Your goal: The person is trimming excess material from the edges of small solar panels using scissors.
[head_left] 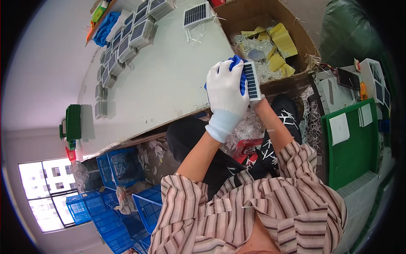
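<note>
My left hand [227, 84], in a white glove with blue palm coating, is closed around the left side of a small solar panel [252, 82]. The panel has dark cells and a white frame, and it is held upright near the table edge. My right hand [258, 102] reaches the panel's lower end; its fingers are hidden behind the panel and my left hand. Just beyond my hands, a cardboard box [294, 80] contains white strips and yellow paper pieces [284, 40].
Stacks of solar panels [127, 48] line the far left of the white table [169, 80]; another panel [196, 15] lies near the box. Blue crates [110, 220] stand at lower left. A green board [351, 144] is at right. Strips litter the floor.
</note>
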Demonstrator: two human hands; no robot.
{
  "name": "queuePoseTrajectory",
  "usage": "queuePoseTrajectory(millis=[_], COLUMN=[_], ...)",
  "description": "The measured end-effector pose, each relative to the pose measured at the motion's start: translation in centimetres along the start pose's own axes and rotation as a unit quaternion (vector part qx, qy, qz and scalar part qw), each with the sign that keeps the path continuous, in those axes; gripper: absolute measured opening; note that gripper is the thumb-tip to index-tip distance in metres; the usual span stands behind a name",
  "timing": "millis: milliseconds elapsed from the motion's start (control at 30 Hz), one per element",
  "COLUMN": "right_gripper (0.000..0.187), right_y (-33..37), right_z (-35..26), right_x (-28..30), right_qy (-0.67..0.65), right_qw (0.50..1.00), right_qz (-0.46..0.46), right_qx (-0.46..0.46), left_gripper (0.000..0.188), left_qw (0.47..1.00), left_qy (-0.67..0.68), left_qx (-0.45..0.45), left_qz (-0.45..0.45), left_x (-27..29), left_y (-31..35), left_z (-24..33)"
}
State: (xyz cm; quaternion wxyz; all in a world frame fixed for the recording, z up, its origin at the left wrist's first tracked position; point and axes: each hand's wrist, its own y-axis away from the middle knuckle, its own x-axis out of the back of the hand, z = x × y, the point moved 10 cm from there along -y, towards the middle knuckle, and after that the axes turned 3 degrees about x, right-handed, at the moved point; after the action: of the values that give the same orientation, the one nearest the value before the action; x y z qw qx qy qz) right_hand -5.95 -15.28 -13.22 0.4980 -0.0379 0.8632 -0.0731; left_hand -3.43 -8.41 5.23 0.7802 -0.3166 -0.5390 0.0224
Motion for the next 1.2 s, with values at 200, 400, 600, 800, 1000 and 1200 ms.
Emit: queuePoseTrajectory(millis=[200, 400, 600, 800, 1000, 1200], right_gripper=[0.040, 0.041, 0.006, 0.010, 0.018, 0.017], right_y=[2.0, 5.5, 10.3, 17.4, 23.0, 26.6], right_z=[-10.6, -16.1, -21.9, -23.9, -27.7, -30.0], right_x=[-1.3, -8.3, -1.3, 1.2, 0.5, 1.5], right_qy=[0.403, 0.640, 0.478, 0.404, 0.520, 0.577], right_qw=[0.866, 0.665, 0.870, 0.896, 0.819, 0.766], right_qz=[0.094, -0.143, 0.106, 0.181, 0.230, 0.271], right_qx=[0.279, 0.358, 0.055, -0.050, 0.074, 0.083], left_gripper=[0.043, 0.039, 0.039, 0.045, 0.028, 0.028], left_qw=[0.998, 0.969, 0.857, 0.817, 0.766, 0.723], left_qy=[0.050, 0.240, 0.499, 0.543, 0.555, 0.597], left_qx=[0.020, 0.039, 0.126, 0.103, 0.092, 0.071], left_qz=[0.018, 0.041, 0.039, -0.165, -0.312, -0.339], left_x=[0.3, 1.0, 2.5, -2.8, -6.5, -9.1], left_y=[0.0, -0.3, 2.7, 5.3, 7.3, 8.8], left_z=[-0.9, -2.4, -1.7, 7.0, 12.1, 15.5])
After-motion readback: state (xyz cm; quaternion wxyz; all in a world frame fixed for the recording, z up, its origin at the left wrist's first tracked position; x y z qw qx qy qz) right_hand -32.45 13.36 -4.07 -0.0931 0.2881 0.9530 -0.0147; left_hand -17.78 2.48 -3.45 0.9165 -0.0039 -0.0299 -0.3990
